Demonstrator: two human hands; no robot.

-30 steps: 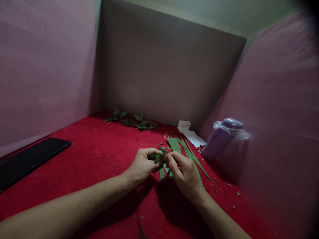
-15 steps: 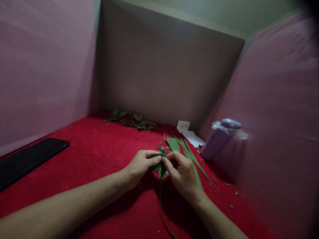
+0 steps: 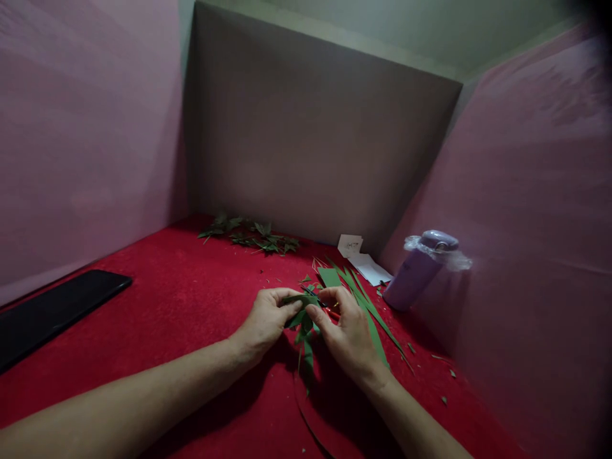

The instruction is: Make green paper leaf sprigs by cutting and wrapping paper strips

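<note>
Between my hands is a folded green leaf piece, or leaf bundle (image 3: 306, 319), with pointed parts hanging below and a thin strand trailing toward the front edge. Thumb and fingers of my left hand (image 3: 265, 322) pinch its left side. At its right end is my right hand (image 3: 351, 331), thumb and forefinger curled against the leaf, the hold partly hidden. Red handles (image 3: 331, 313), which look like those of scissors, show behind the right fingers, with a dark part beside them. A broad green leaf strip (image 3: 329, 276) and long narrow leaf blades (image 3: 377, 309) lie just beyond.
Leafy sprigs (image 3: 268, 241) lie at the back of the red cloth (image 3: 191, 306). White paper cards (image 3: 370, 269) are at the back right, near a purple bottle (image 3: 414, 274) with clear plastic around its lid. A black flat object (image 3: 62, 312) lies left. Pink and grey walls surround the surface.
My right thumb and forefinger have spread apart, uncovering the red handles. The leaf has turned slightly, and its hanging parts now spread more below my hands.
</note>
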